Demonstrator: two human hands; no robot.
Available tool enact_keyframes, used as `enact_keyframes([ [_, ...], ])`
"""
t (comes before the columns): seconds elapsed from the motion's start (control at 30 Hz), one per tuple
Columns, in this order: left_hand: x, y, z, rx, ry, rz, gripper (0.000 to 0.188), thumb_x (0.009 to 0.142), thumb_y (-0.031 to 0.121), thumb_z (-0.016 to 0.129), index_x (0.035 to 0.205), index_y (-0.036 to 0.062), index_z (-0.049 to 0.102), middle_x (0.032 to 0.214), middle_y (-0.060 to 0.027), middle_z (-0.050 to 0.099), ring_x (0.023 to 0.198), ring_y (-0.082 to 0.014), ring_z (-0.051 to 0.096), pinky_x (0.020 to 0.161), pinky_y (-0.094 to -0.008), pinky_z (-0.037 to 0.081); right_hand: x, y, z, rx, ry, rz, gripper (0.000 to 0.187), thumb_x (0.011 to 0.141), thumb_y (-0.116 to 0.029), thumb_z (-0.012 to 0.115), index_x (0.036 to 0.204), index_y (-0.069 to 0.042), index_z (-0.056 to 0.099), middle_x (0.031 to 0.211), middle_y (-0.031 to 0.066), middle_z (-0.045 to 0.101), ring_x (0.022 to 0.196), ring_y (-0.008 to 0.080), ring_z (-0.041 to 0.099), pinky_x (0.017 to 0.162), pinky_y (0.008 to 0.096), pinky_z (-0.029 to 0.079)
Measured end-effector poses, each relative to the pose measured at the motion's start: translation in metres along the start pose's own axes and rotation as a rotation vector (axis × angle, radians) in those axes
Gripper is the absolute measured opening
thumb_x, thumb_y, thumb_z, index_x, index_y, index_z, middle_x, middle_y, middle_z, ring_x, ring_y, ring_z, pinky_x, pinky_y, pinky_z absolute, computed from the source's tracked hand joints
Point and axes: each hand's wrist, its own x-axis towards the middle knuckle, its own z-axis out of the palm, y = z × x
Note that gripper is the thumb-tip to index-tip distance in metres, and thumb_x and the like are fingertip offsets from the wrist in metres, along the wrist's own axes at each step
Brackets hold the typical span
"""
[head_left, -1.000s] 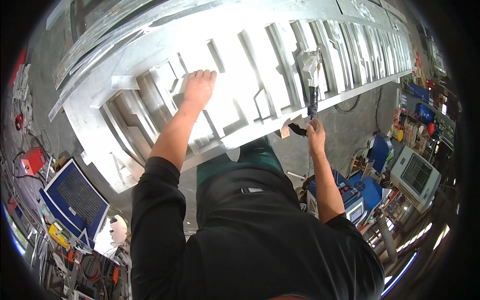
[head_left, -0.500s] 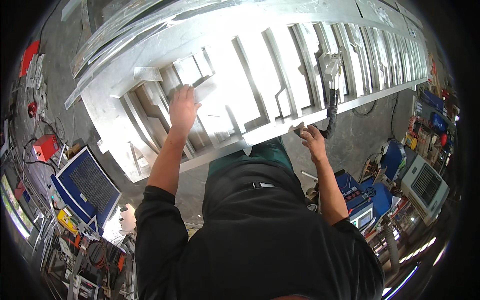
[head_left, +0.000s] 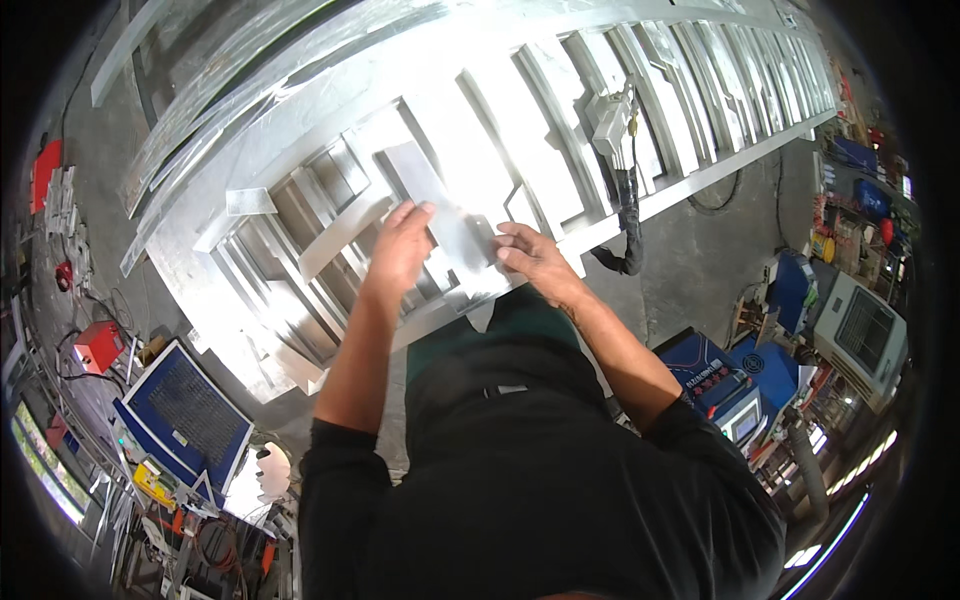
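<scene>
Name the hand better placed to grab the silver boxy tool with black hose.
Probably the right hand: it is nearer the silver tool and its black hose; the left hand is farther.

At centre, a plate [head_left: 432,185] bars the way between left hand [head_left: 402,248] and right hand [head_left: 540,264]. Right of these, a hand could pass above the slats [head_left: 553,115] up to the tool [head_left: 613,125], whose hose [head_left: 628,210] blocks the rail [head_left: 700,178].
</scene>
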Motion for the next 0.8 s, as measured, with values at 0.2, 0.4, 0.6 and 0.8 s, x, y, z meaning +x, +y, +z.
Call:
enact_keyframes([
  [0.2,0.054,-0.031,0.042,0.031,0.125,0.124,0.032,0.099,0.014,0.058,0.127,0.0005,0.056,0.116,-0.0097,0.066,0.102,-0.0208,0.064,0.088,-0.0358,0.051,0.032,-0.003,-0.022,-0.069,-0.029,0.103,0.035,0.093,-0.007,0.059,0.127,0.003,0.056,0.1,0.0073,0.063,0.085,0.0131,0.06,0.075,0.0294,0.052],
  [0.4,0.099,-0.017,0.044,0.572,0.772,0.386,0.033,0.096,0.019,0.062,0.121,-0.0021,0.058,0.108,-0.0091,0.064,0.096,-0.017,0.061,0.084,-0.0328,0.05,0.096,0.017,-0.037,-0.106,0.185,-0.057,0.034,0.09,-0.006,0.055,0.124,-0.001,0.061,0.093,0.0153,0.069,0.07,0.0224,0.065,0.07,0.0376,0.054],
  [0.6,0.128,0.002,0.015,0.185,0.475,0.181,0.023,0.096,0.016,0.064,0.115,0.005,0.055,0.108,-0.0074,0.065,0.098,-0.0216,0.065,0.085,-0.0365,0.053,0.134,0.04,-0.017,-0.345,0.388,-0.339,0.031,0.089,-0.007,0.056,0.119,-0.001,0.062,0.092,0.0213,0.069,0.08,0.0371,0.067,0.076,0.0434,0.053],
  [0.8,0.136,0.0,0.014,0.104,0.492,0.086,0.023,0.094,0.008,0.064,0.114,0.0027,0.054,0.106,-0.0094,0.066,0.095,-0.0253,0.068,0.085,-0.04,0.059,0.143,0.049,-0.005,-0.28,0.353,-0.309,0.03,0.088,-0.007,0.055,0.117,-0.002,0.061,0.093,0.0233,0.068,0.085,0.0436,0.064,0.076,0.0494,0.051],
])
